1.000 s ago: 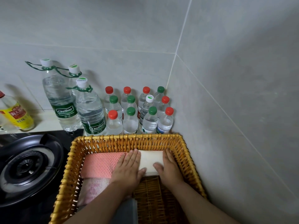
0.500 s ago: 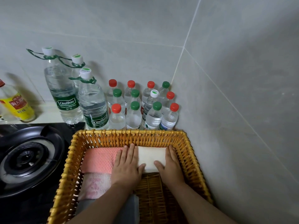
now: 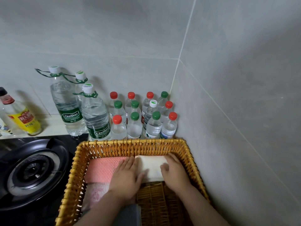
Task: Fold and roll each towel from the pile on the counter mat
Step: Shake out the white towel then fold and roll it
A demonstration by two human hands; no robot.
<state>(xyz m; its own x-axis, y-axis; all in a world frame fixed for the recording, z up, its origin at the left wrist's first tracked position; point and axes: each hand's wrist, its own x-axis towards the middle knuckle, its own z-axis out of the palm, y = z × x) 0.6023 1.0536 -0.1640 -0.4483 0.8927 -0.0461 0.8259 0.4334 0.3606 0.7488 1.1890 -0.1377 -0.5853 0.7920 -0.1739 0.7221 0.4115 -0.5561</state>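
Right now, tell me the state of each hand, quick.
Left hand: open, fingers straight, pressing the white towel at its left end.
Right hand: open, fingers straight, pressing the towel's right end.

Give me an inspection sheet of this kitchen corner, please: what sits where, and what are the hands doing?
Surface: pale counter along the wall, next to a black gas burner.
Job's things: white rolled towel at the far end of a wicker basket, beside a coral towel; a pale pink towel and a grey towel lie nearer the person.
Clutter: three large water bottles, twelve small bottles, a yellow-labelled bottle.
Grippers: left hand and right hand flank the white rolled towel, fingers straight.
Cables: nothing seen.
Surroundings: grey tiled wall meeting in a corner.
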